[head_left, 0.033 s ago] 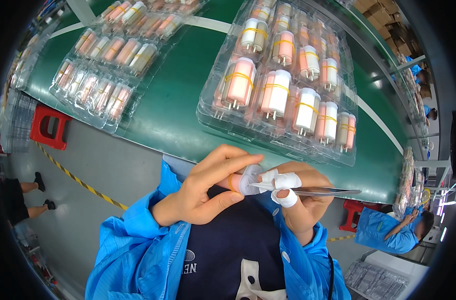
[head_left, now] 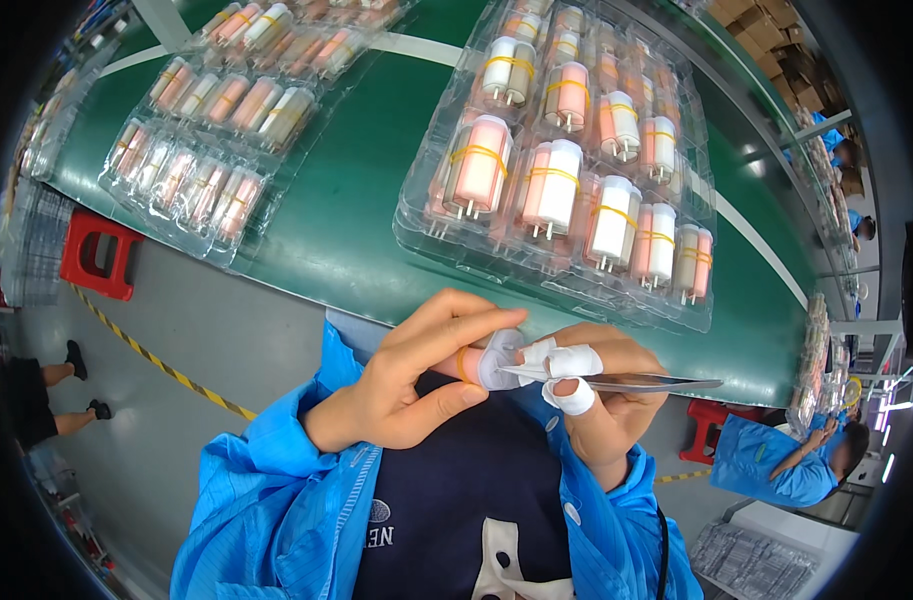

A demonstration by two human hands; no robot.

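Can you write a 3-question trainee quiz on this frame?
1. True or false: the right hand holds metal tweezers.
2. What does the left hand pinch? A) a small pink-and-white cylindrical part B) a red stool C) a roll of tape
3. Fill in: the banded parts lie in clear plastic ____ on the green belt.

Key: 1 true. 2 A. 3 trays; the nearest tray lies just beyond the hands.

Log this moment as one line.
left hand: holds small pink-white capped cylinder | right hand: grips metal tweezers at its cap | behind: clear plastic tray, green belt
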